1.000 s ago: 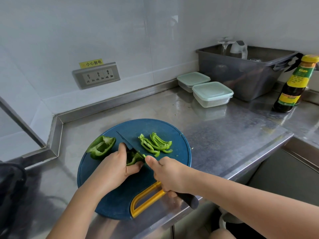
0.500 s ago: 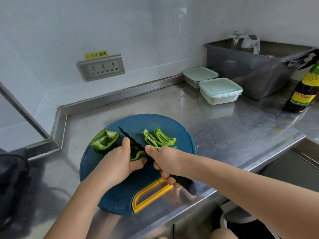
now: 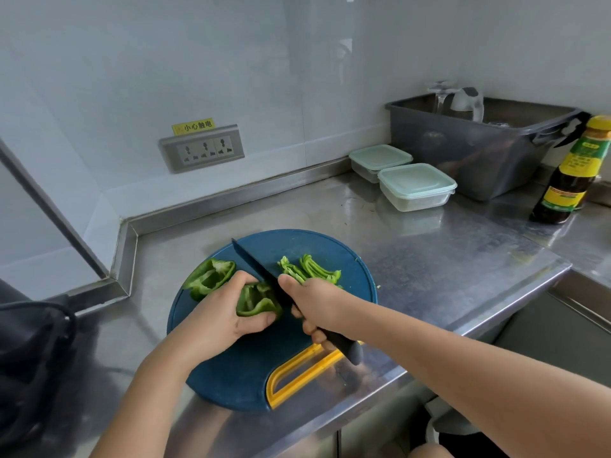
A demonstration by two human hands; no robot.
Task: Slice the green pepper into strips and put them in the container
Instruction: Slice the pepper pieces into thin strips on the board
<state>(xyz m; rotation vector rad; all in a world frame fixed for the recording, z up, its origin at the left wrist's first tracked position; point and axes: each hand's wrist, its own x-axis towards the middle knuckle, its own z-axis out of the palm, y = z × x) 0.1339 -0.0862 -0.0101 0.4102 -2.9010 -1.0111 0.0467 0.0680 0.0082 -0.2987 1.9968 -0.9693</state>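
Note:
On a round blue cutting board (image 3: 244,375) with a yellow handle, my left hand (image 3: 221,320) pins down a green pepper piece (image 3: 256,300). My right hand (image 3: 319,305) grips a black knife (image 3: 254,264), whose blade lies against the right side of that piece with its tip pointing to the far left. Cut pepper strips (image 3: 310,271) lie in a small heap just right of the blade. Another large pepper piece (image 3: 208,279) rests at the board's left edge. Two lidded clear containers (image 3: 416,186) stand at the back right, both closed.
The steel counter (image 3: 429,259) ends in an edge close to the board's right and front. A grey tub (image 3: 476,150) with a glass and kettle sits at the back right, a dark sauce bottle (image 3: 572,173) beside it. A wall socket (image 3: 201,148) is behind the board, and a black bag (image 3: 29,368) lies at the left.
The pepper piece under my left hand now shows more, with my fingers drawn back along it. The knife blade stays beside it. My head has shifted slightly.

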